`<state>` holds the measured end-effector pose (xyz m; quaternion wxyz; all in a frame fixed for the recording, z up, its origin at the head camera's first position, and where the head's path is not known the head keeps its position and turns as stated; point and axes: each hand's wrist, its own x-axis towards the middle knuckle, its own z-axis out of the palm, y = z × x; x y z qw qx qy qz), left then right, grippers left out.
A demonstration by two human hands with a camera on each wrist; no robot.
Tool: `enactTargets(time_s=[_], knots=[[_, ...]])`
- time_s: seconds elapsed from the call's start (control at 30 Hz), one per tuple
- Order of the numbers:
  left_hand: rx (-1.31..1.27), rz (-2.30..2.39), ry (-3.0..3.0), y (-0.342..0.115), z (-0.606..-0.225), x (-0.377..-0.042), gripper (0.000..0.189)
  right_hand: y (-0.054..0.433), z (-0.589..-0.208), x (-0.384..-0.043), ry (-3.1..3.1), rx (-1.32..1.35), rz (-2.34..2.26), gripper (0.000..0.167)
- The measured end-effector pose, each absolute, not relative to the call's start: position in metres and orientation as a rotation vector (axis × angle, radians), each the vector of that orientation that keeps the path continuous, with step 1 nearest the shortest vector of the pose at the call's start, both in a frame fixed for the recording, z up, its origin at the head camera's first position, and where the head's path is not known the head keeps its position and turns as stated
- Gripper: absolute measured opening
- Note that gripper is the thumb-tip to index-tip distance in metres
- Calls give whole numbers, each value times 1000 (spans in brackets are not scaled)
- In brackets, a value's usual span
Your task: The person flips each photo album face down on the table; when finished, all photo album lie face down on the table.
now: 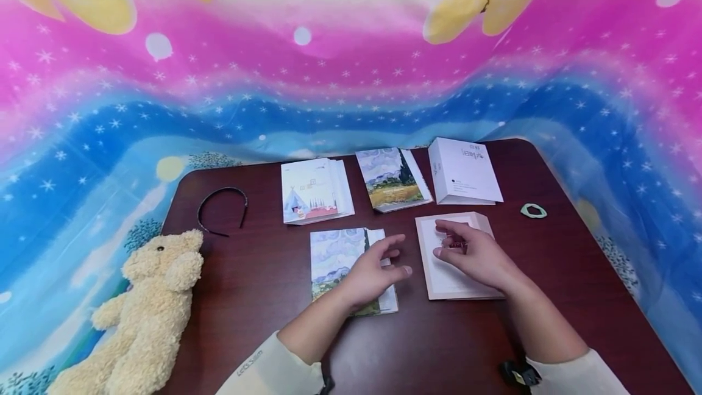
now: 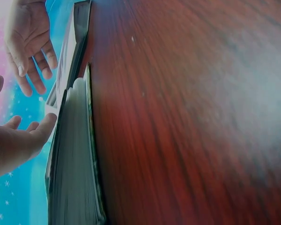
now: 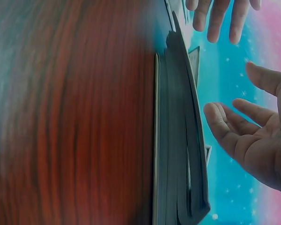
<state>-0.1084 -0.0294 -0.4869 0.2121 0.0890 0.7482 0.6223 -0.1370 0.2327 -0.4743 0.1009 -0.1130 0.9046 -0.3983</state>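
Note:
My left hand hovers over a landscape-painted book with its fingers loosely bent and nothing in them. To its right, my right hand is held above a pale-covered book framed in beige, also holding nothing. In the left wrist view, the thick page edges of a book lie below the left hand. The right wrist view has another thick book on the table beneath the right hand. A gap separates the two hands, which face each other.
Behind stand a book with a tent drawing, a second landscape-painted book and a white book. A dark headband and a teddy bear are at left. A pale green ring-shaped item lies right on the brown table.

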Motion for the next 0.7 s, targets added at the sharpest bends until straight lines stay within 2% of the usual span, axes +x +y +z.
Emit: enactTargets(time_s=[0.4, 0.7], knots=[[205, 1721, 2128, -53, -486, -104, 63, 212, -482, -134, 2606, -386, -1280, 69], [214, 1769, 2150, -74, -485, -101, 68, 199, -487, -131, 2562, -378, -1301, 71]])
